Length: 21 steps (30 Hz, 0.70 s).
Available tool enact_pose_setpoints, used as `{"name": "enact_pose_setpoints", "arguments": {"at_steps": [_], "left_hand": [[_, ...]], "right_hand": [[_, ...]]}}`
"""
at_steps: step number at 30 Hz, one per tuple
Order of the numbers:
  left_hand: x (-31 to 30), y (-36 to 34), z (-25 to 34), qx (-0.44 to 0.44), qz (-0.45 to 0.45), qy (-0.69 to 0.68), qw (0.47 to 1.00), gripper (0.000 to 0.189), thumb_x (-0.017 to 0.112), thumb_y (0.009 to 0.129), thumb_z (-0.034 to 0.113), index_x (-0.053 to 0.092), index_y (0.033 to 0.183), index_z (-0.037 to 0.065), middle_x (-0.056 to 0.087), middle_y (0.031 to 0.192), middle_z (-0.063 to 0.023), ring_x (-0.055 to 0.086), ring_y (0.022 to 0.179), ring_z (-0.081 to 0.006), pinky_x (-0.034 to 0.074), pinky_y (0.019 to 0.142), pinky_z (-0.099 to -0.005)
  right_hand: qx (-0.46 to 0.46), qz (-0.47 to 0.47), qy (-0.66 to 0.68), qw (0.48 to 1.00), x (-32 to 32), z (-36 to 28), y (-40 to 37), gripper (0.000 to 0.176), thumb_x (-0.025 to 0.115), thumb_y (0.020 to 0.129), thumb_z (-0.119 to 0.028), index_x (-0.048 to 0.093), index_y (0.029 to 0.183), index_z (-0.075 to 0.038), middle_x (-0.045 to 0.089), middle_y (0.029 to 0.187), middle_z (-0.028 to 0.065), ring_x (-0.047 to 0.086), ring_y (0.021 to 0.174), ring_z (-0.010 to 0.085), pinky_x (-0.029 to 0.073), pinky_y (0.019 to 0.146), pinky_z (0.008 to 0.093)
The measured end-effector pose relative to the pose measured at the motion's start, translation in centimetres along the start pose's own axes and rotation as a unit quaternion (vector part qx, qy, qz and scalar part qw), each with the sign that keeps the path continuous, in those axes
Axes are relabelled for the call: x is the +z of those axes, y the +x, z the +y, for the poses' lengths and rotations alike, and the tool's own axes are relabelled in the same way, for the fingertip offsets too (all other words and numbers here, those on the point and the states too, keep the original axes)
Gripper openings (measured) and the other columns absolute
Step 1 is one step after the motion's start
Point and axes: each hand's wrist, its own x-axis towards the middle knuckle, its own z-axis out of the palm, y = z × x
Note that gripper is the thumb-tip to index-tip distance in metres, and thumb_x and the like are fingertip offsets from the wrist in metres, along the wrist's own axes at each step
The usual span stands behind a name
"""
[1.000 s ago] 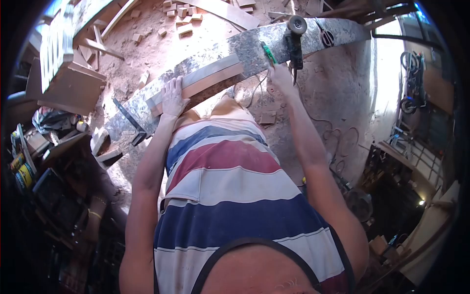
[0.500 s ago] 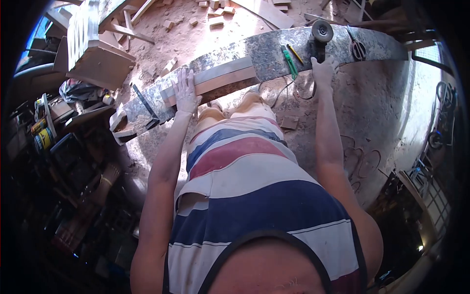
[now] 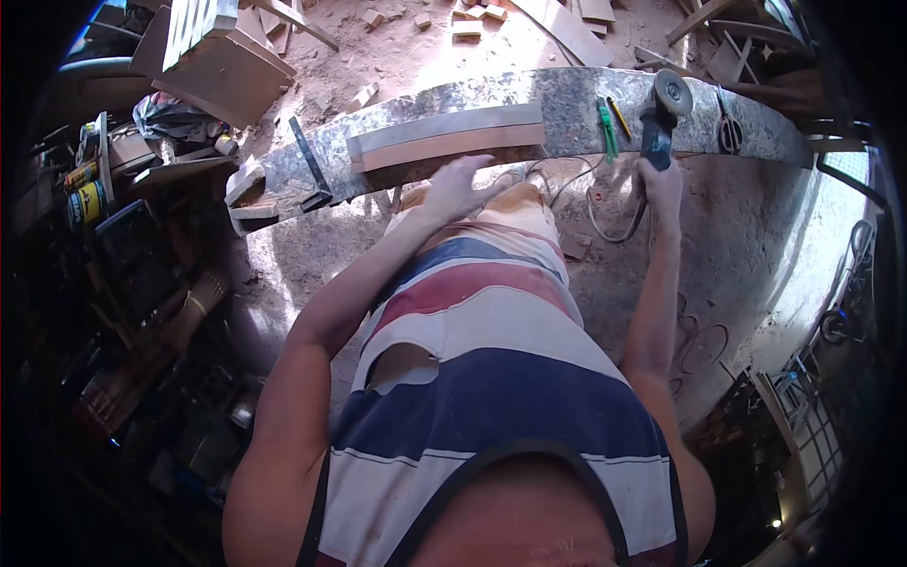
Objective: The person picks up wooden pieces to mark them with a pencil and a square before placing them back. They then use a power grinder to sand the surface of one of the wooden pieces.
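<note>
My right hand (image 3: 663, 181) is wrapped round the rear end of an angle grinder (image 3: 656, 138), whose disc points away from me over the bench. My left hand (image 3: 461, 189) holds nothing. Its fingers are stretched out to the right, in front of the bench's near edge and just short of a long wooden piece (image 3: 444, 135). That piece lies lengthwise on the stone-like bench (image 3: 572, 99), with a pale top and a browner near side. Left of the grinder lie a green-handled tool (image 3: 607, 128) and a yellow pencil (image 3: 620, 118).
Scissors (image 3: 729, 132) lie right of the grinder, and a dark metal square (image 3: 310, 163) rests toward the bench's left end. A cable (image 3: 605, 233) loops down beside my right hand. Cut wood blocks (image 3: 467, 29) litter the dusty floor beyond. A wooden stool-like piece (image 3: 222, 76) stands back left.
My left hand has come off the wooden piece's left end and moved right, toward my body. My right hand still grips the grinder, now at its rear. The whole view has shifted.
</note>
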Motion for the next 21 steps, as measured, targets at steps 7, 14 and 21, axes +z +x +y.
{"name": "enact_pose_setpoints", "arguments": {"at_steps": [7, 14, 21], "left_hand": [[2.7, 3.8, 11.3, -0.03, -0.097, -0.434, 0.895, 0.078, 0.087, 0.088, 0.052, 0.068, 0.13, -0.011, 0.078, 0.108, -0.0195, 0.075, 0.101, -0.0221, 0.058, 0.09, -0.0344], [-1.8, 1.0, 5.8, -0.176, -0.022, -0.743, 0.645, 0.024, 0.083, 0.085, 0.017, 0.066, 0.097, 0.005, 0.063, 0.076, -0.0046, 0.06, 0.058, -0.0161, 0.053, 0.055, -0.035], [-5.0, -4.6, 3.5, -0.136, -0.056, -0.751, 0.644, 0.022, 0.078, 0.091, 0.024, 0.068, 0.097, 0.005, 0.063, 0.077, -0.0037, 0.062, 0.059, -0.0154, 0.054, 0.055, -0.0338]], "right_hand": [[-0.067, 0.043, 0.015, 0.997, 10.4, -9.2, -17.4, 0.057, 0.086, 0.088, -0.017, 0.063, 0.137, 0.002, 0.072, 0.111, 0.0153, 0.073, 0.095, 0.0238, 0.058, 0.081, 0.0397], [-0.2, 0.003, 0.129, 0.971, 14.6, -15.3, -28.9, 0.056, 0.073, 0.105, -0.01, 0.054, 0.157, -0.001, 0.062, 0.147, 0.0186, 0.069, 0.124, 0.0234, 0.062, 0.097, 0.0359], [-0.256, 0.114, 0.084, 0.956, 19.8, -16.1, -31.8, 0.052, 0.071, 0.107, -0.012, 0.058, 0.156, -0.003, 0.074, 0.132, 0.015, 0.071, 0.123, 0.0229, 0.061, 0.095, 0.0366]]}}
